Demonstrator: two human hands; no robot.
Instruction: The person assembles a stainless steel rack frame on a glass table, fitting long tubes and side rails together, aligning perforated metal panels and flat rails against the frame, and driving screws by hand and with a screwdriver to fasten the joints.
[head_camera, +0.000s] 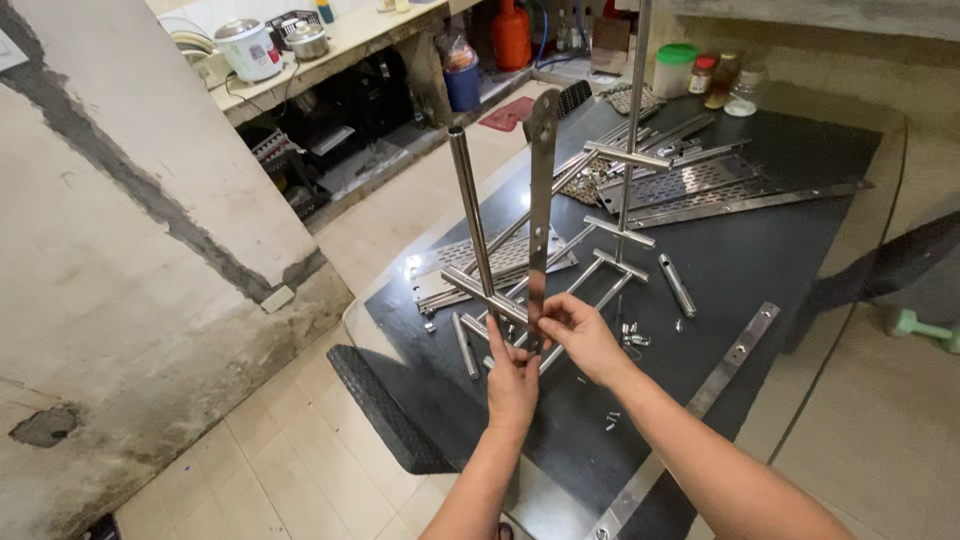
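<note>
The left hand (512, 380) has its grip closed on the metal frame (480, 290). The right hand (580, 335) pinches the flat metal bar (541, 200), standing upright just right of the frame, above the table (780, 250).

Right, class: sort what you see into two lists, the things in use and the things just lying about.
In use:
left hand
right hand
flat bar
rod
cross tube

Lying about:
perforated plates
loose screws
long strip
rice cooker
jars
red bottle
</note>
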